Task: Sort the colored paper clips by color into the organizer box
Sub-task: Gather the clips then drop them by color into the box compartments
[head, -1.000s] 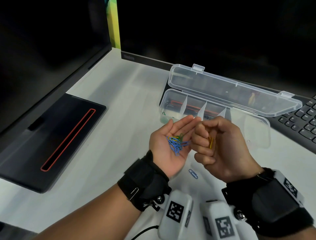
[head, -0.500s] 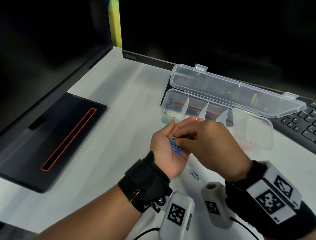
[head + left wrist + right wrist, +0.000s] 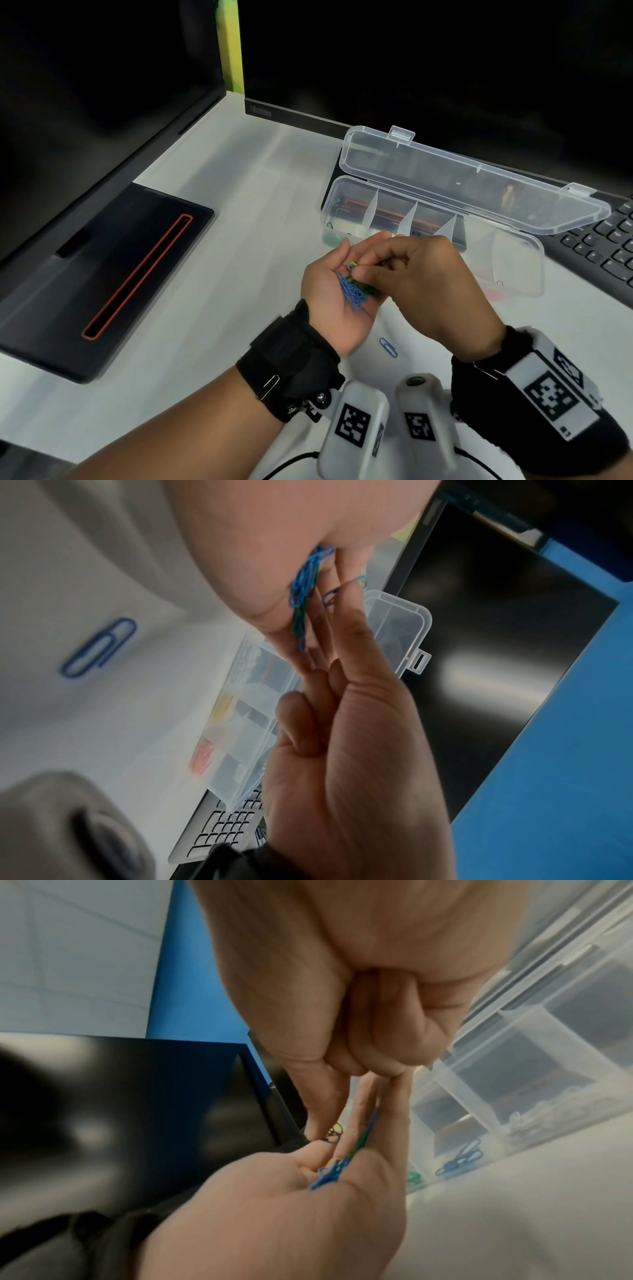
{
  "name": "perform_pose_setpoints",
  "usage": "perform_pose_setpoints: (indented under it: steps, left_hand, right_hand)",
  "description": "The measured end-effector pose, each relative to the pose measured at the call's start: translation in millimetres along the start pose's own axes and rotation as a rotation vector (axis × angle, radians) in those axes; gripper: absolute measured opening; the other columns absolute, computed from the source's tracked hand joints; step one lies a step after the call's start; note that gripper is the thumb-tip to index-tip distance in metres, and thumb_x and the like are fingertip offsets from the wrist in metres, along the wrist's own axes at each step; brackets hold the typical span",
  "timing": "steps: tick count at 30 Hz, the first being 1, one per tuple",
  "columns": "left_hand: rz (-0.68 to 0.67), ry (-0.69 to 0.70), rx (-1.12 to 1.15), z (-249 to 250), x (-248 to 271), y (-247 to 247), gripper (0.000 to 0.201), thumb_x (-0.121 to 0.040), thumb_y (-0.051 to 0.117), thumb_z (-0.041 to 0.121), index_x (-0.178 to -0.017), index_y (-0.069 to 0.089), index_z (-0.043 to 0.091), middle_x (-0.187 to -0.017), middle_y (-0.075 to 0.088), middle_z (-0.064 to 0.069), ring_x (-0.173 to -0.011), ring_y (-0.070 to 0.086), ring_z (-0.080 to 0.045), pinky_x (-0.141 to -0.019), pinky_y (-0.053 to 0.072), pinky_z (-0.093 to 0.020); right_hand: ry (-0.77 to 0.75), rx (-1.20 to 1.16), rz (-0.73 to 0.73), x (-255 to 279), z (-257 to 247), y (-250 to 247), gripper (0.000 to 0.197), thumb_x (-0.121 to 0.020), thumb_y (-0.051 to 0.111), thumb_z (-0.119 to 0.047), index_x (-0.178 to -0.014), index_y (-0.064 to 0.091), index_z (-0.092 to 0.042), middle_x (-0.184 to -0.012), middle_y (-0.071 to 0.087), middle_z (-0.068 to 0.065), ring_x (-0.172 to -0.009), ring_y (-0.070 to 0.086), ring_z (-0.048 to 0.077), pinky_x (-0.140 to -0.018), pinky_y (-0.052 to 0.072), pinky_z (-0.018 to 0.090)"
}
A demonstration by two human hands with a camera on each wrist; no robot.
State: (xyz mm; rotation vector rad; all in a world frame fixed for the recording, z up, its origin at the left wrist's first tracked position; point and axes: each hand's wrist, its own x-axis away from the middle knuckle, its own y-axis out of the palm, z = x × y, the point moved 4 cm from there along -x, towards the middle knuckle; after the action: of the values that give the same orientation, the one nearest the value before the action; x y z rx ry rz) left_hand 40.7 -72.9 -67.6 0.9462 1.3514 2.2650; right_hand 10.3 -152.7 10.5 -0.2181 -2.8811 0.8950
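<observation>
The left hand lies palm-up, fingers relaxed, cupping a tangle of blue and green paper clips like a tray. The right hand reaches in, fingertips pinched together at the pile, probably picking one colour for the open organizer box just behind.

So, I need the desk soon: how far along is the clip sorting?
Partly done: the organizer box already holds sorted clips in several compartments. In hand: the left hand cups blue and green clips while the right hand picks at them. Left: that handful and the blue clip on the desk.
</observation>
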Motion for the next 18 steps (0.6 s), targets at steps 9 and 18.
perform_pose_setpoints:
  steps: [9, 18]
  left_hand:
    - [-0.025, -0.003, 0.008, 2, 2, 2, 0.047, -0.1, 0.03, 0.028, -0.102, 0.067, -0.001, -0.094, 0.073, -0.016, -0.078, 0.072, -0.025, -0.067, 0.057, -0.027]
    - [0.001, -0.001, 0.003, 3, 4, 4, 0.044, -0.1, 0.032, 0.027, -0.107, 0.065, -0.001, -0.097, 0.073, -0.017, -0.08, 0.072, -0.026, -0.063, 0.057, -0.027]
  right_hand:
    - [0.018, -0.058, 0.073, -2, 10, -1, 0.014, -0.076, 0.078, -0.012, -0.07, 0.076, -0.024, -0.057, 0.068, -0.01, -0.048, 0.056, -0.001, -0.054, 0.043, 0.011]
    - [0.011, -0.054, 0.075, 1, 8, -2, 0.013, -0.086, 0.068, -0.009, -0.075, 0.074, -0.014, -0.065, 0.071, 0.004, -0.06, 0.065, 0.017, -0.059, 0.052, 0.021]
